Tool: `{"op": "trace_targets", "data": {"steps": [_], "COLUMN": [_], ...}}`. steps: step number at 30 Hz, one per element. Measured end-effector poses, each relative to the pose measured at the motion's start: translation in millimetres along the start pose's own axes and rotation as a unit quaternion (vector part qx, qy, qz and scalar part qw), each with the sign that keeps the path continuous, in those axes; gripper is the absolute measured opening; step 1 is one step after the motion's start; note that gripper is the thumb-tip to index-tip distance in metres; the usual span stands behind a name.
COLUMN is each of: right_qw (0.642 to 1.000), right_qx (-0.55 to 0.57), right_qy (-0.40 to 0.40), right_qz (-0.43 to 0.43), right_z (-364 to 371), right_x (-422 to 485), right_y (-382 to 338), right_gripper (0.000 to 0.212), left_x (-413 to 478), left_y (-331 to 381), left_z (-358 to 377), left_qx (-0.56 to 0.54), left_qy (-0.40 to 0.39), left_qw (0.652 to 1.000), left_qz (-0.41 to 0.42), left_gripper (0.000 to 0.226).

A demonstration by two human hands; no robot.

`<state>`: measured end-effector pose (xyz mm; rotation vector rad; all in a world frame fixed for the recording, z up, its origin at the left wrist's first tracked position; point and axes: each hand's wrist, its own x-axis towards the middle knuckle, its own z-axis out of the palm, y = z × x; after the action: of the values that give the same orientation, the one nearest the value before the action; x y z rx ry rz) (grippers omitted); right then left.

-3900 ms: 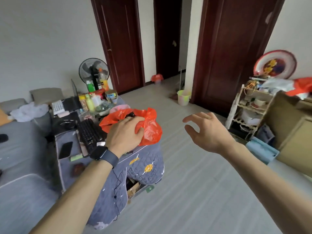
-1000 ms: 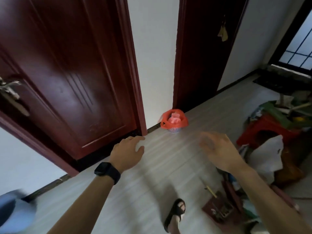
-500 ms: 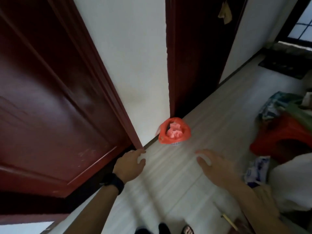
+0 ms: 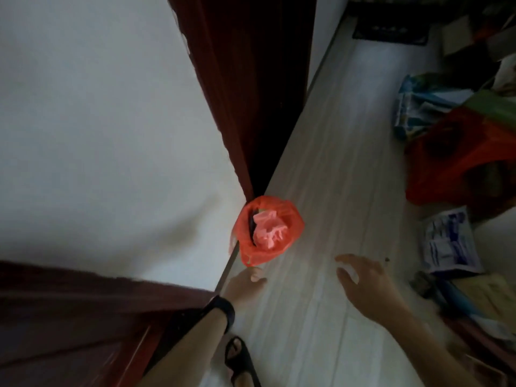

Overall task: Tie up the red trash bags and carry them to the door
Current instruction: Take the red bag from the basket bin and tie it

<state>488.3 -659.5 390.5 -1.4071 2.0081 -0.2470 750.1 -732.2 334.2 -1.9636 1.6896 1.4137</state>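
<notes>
Our left hand [image 4: 243,286] and right hand [image 4: 369,287], both empty, fingers loose, near untied red bag [image 4: 293,227] by wall [image 4: 111,135].

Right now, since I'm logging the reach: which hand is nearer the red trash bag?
The left hand, wearing the black wristband: it almost reaches the lower edge of the red trash bag, while the right hand is farther off.

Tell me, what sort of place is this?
Most likely a hallway in a home: a dark wooden door frame in a white wall, a pale plank floor, and an open red trash bag by the wall.
</notes>
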Motion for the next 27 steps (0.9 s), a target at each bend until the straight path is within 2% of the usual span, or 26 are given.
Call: {"op": "trace_targets", "data": {"steps": [5, 6, 8, 9, 11, 14, 16, 17, 19, 21, 25, 27], "right_qw": [0.997, 0.995, 0.990, 0.987, 0.979, 0.945, 0.928, 0.925, 0.913, 0.899, 0.864, 0.843], "right_qx": [0.050, 0.067, 0.099, 0.116, 0.151, 0.266, 0.311, 0.326, 0.367, 0.401, 0.470, 0.506], "right_qy": [-0.015, -0.018, -0.020, -0.018, -0.014, -0.001, 0.007, 0.018, 0.060, 0.098, 0.113, 0.102], "right_qz": [0.057, 0.071, 0.098, 0.111, 0.136, 0.191, 0.203, 0.196, 0.170, 0.147, 0.145, 0.154], "right_z": [129.0, 158.9, 209.7, 238.1, 291.6, 348.1, 369.3, 379.7, 395.3, 404.8, 411.5, 412.1], "right_x": [96.3, 115.1, 150.6, 166.7, 203.0, 251.2, 274.5, 287.2, 310.9, 331.8, 361.4, 361.9], "right_y": [29.5, 38.8, 56.1, 66.1, 87.5, 107.6, 111.8, 114.2, 116.9, 122.5, 135.0, 142.3], "right_gripper": [0.037, 0.038, 0.041, 0.043, 0.050, 0.064, 0.072, 0.078, 0.094, 0.099, 0.095, 0.094], "left_x": [157.8, 189.5, 232.2, 254.9, 298.7, 349.3, 373.5, 385.8, 410.4, 424.8, 437.6, 445.8], "left_y": [-51.5, -65.5, -76.0, -86.3, -105.4, -133.6, -143.9, -147.6, -158.6, -162.5, -175.0, -191.6], "left_z": [47.7, 59.3, 69.5, 74.8, 85.2, 93.4, 97.2, 100.4, 102.7, 104.6, 105.4, 103.6], "left_qx": [-0.078, -0.104, -0.160, -0.187, -0.241, -0.287, -0.306, -0.306, -0.274, -0.273, -0.290, -0.273], "left_qy": [-0.049, -0.046, -0.004, 0.016, 0.058, 0.115, 0.137, 0.145, 0.154, 0.148, 0.135, 0.117], "left_qw": [0.996, 0.994, 0.987, 0.982, 0.969, 0.948, 0.940, 0.940, 0.949, 0.948, 0.944, 0.952], "left_qz": [-0.009, -0.005, 0.021, 0.032, -0.003, -0.079, -0.065, -0.038, 0.022, 0.064, 0.082, 0.074], "left_gripper": [0.059, 0.057, 0.048, 0.051, 0.055, 0.070, 0.086, 0.085, 0.051, 0.018, 0.008, 0.015]}}
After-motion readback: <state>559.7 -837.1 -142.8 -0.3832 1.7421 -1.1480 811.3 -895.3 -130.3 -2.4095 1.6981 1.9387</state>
